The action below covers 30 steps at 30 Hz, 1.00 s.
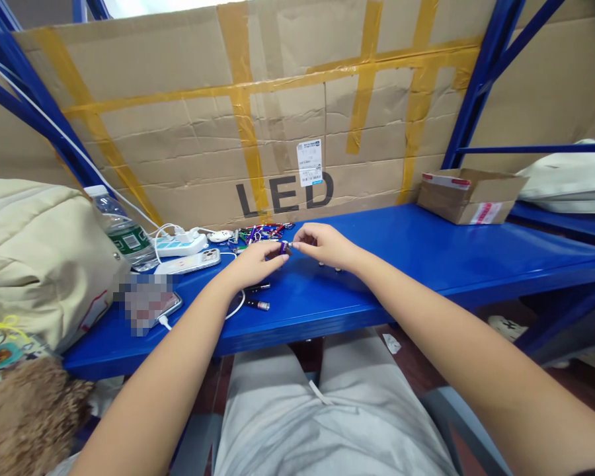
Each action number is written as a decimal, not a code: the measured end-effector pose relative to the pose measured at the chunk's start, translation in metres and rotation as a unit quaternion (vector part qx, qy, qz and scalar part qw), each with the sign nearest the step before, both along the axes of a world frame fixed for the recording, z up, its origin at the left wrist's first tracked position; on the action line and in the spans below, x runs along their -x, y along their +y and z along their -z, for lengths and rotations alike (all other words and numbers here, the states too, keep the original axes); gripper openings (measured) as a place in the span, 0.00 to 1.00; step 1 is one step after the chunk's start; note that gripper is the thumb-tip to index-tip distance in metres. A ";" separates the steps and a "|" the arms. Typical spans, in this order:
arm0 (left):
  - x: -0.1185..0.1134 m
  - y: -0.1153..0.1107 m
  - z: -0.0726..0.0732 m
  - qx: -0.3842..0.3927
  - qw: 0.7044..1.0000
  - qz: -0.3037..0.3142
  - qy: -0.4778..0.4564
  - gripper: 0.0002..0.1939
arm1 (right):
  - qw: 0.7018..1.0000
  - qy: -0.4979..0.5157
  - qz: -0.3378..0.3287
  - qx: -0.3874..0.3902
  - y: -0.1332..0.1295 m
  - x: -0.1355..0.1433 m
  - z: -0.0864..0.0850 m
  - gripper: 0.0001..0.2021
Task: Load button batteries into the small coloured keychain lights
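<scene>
Over the blue table, my left hand (258, 262) closes its fingers on a small purple tube (283, 247) with a silver end. My right hand (323, 242) pinches at that silver end, and the fingertips of both hands nearly meet. Just beyond the left hand lies a pile of small coloured metal tubes and clips (262, 233). Nearer to me, under the left wrist, a black tube with a silver tip (256, 304) rests beside another black one (258, 287). A few small round pieces (338, 269) sit partly hidden behind the right hand.
At left stand a water bottle (129, 231), a white power strip (181, 244), a phone (188, 262) and another phone (151, 307) on a charging cable. A cream bag (39, 251) fills the left edge. An open cardboard box (469, 195) stands at the back right.
</scene>
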<state>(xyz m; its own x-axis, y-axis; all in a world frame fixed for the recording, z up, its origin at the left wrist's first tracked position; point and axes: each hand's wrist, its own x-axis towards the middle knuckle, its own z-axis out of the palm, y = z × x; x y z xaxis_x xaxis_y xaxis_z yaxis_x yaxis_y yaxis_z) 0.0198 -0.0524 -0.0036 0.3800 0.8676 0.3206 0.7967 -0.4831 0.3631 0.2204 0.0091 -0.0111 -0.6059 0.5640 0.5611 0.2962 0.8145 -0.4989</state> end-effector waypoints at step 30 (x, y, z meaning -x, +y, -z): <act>0.000 0.003 0.006 -0.086 0.992 0.048 0.082 0.20 | 0.997 -0.035 -0.050 0.056 -0.006 -0.001 0.000 0.06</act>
